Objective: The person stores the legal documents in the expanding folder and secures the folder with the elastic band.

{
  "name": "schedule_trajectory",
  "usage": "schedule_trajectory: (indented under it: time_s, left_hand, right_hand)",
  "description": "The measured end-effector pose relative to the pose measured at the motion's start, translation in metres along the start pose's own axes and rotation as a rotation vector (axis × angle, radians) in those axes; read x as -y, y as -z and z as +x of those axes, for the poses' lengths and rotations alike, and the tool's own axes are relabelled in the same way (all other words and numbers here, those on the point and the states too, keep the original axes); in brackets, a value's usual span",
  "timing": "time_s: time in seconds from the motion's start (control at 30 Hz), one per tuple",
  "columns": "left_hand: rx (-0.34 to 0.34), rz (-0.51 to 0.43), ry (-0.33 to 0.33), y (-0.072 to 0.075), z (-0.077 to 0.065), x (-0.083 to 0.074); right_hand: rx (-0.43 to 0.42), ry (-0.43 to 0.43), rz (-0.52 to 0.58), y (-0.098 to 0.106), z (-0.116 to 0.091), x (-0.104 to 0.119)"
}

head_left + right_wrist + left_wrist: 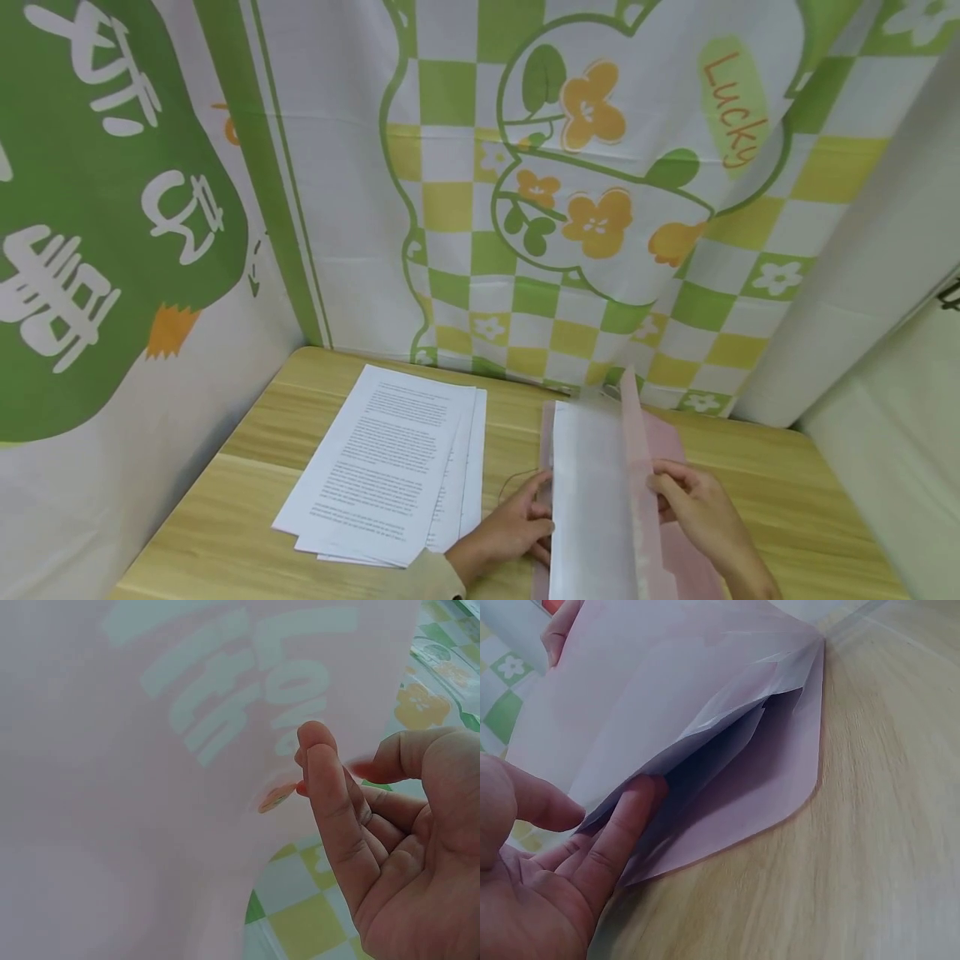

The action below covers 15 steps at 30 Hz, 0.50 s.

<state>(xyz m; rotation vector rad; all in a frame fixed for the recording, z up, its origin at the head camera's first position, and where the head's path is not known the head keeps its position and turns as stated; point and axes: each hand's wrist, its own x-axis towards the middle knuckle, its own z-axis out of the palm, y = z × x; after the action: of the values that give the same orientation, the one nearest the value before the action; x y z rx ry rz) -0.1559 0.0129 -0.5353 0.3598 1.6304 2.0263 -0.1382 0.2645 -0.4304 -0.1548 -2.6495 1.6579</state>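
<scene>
A pink document folder stands partly raised on the table, with a whitish sheet along its inner side. My left hand grips the folder's left edge. In the left wrist view, its fingers reach into the gap between the layers, with the thumb outside. My right hand pinches the raised pink flap on the right. White letters reading "Love" mark the flap in the right wrist view, and a small orange round tag sits beside the fingertips. What lies deep inside the folder is hidden.
A stack of printed sheets lies left of the folder on the wooden table. A thin string loops out near my left hand. Patterned green and white cloth hangs behind the table's back edge.
</scene>
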Motion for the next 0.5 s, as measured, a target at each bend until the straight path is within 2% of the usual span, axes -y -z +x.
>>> schedule_trajectory:
  time_s: [0.2,0.5]
  left_hand:
    - [0.034,-0.055,-0.008,-0.0042,0.0037,0.0006]
    - [0.032,-0.007,0.004,-0.0055,0.0057,0.0034]
  right_hand:
    - [0.003,-0.006,-0.006,-0.0014,0.0006,0.0009]
    - [-0.018,0.032,0.012,-0.0012,0.0005,-0.0013]
